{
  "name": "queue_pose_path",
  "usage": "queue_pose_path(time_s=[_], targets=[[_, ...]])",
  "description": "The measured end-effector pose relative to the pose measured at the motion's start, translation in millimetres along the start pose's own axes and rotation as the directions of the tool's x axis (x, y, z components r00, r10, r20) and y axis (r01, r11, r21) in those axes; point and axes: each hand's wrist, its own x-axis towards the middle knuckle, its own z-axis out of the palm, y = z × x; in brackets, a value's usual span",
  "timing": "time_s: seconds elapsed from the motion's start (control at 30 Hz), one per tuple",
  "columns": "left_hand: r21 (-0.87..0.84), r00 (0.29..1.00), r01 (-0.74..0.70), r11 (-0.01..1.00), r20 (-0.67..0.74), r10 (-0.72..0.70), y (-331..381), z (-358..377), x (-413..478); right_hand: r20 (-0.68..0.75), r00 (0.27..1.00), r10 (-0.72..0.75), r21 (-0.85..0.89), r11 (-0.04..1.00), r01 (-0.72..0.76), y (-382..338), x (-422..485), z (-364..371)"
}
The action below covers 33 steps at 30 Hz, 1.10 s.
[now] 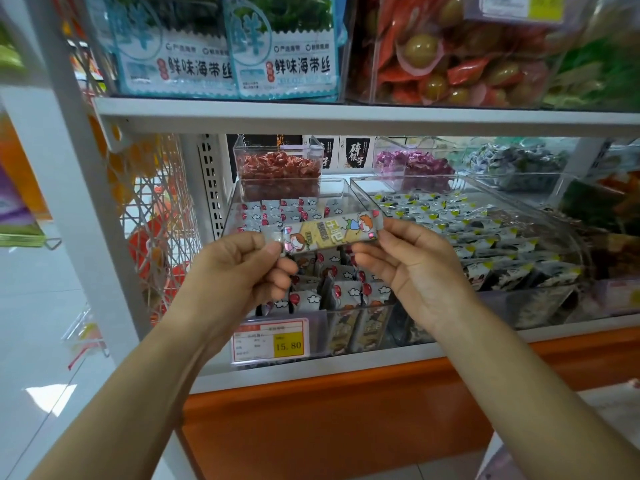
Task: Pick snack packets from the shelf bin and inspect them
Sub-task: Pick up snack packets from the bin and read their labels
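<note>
Shelf bin (346,188) behind — snack packet (329,233) level, ends pinched by left hand (242,268), right hand (412,268) fingers.

I see both bare forearms reaching up and forward, angled in toward each other. My left hand (239,268) pinches one end of the snack packet (329,235) with thumb and curled fingers, and my right hand (415,271) pinches the opposite end the same way.
</note>
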Motion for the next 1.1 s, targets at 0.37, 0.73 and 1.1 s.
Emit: queue_pose_path(time_s=[0.37,0.73,1.1], targets=[[-0.091,0.999,0.004,0.996,0.054,0.001,-2,-1,-1,0.121,0.946,-0.301,-0.463,0.826,0.321,6,-3,-1],[0.210,0.994,-0.110,0.972,0.043,0.103,-1,-3,-5,0.204,0.951,-0.232,-0.544,0.781,0.307,10,-7,2],[0.424,0.982,-0.182,0.887,0.130,0.140,1,4,-7,0.226,0.885,-0.406,-0.697,0.567,0.439,5,-6,2]])
